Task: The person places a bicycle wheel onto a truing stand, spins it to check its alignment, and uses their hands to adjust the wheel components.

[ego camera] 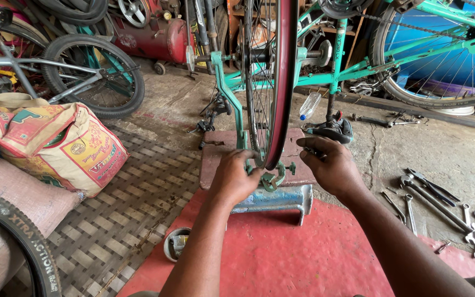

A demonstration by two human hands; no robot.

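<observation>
While the wheel stands upright in the green stand, your left hand grips its rim bottom; your right hand pinches a small dark tool.

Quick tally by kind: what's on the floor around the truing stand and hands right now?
Truing stand: 1
Wheel in the stand, both hands on it, left, right: 1
Printed sack: 1
Plastic bottle: 1
Small round tin: 1
Spanner pile, too overlapped to count singly: 1
Total: 6
</observation>
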